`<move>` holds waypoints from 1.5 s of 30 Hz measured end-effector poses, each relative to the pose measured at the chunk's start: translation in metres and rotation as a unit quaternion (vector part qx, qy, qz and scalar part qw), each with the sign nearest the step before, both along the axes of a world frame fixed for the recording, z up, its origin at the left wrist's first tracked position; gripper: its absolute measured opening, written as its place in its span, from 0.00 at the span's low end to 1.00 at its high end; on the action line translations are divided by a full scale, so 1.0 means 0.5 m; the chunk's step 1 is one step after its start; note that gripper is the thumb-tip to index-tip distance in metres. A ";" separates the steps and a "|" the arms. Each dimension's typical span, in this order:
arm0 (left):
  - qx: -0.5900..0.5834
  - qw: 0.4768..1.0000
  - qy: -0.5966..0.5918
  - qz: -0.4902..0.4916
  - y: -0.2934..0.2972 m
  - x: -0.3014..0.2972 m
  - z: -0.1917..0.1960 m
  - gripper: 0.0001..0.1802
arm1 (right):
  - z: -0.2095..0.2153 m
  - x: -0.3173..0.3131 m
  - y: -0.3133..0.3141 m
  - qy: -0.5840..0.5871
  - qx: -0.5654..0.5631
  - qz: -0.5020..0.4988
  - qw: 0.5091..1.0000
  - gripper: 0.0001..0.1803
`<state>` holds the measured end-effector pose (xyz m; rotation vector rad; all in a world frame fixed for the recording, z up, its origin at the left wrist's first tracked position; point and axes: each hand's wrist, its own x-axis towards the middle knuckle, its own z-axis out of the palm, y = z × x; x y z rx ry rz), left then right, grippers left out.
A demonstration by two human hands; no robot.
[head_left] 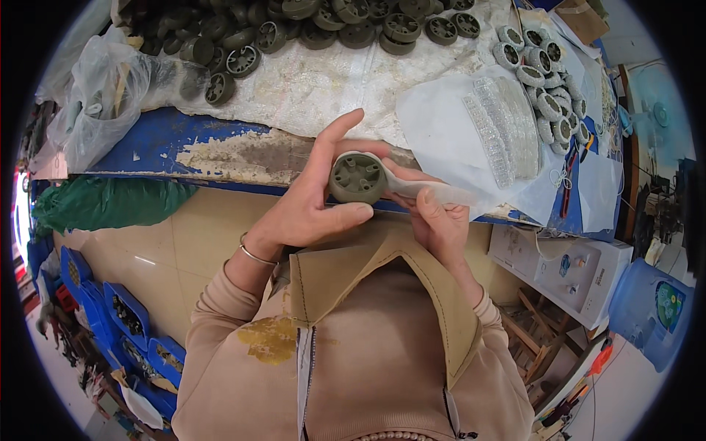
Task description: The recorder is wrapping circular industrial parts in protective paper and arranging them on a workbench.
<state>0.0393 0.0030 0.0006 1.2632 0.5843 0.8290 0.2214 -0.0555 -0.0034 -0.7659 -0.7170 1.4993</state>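
In front of my chest, over the table's near edge, my left hand (301,202) holds a dark olive, wheel-shaped plastic piece (358,178) with its spoked, hollow face toward me. The thumb lies along the wheel's near side, the index finger points up and away, and other fingers are behind it. From the wheel's right side stretches a whitish strip (450,193); its far end is blurred. Part of the strip lies along the wheel's upper rim. My right hand (441,224) pinches this strip between thumb and fingers, close to the wheel.
Many bare olive wheels (316,29) are heaped on a white woven sheet at the back. To the right lie glittery strips (507,132) on white paper, white-banded wheels (548,103) and a red-handled tool (566,195). Blue bins (125,312) stand on the floor at left.
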 end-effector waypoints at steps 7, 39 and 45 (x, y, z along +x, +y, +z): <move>-0.024 0.998 -0.010 0.054 -0.007 0.005 0.001 0.58 | -0.007 0.016 -0.020 -0.104 -0.028 -0.035 0.994 0.19; 0.091 0.986 0.070 0.117 -0.014 0.038 -0.025 0.53 | -0.009 -0.001 -0.016 -0.207 -0.019 -0.050 0.977 0.14; -0.044 0.999 -0.009 -0.016 -0.001 0.034 0.010 0.56 | 0.002 0.020 -0.018 -0.174 -0.057 -0.025 0.983 0.13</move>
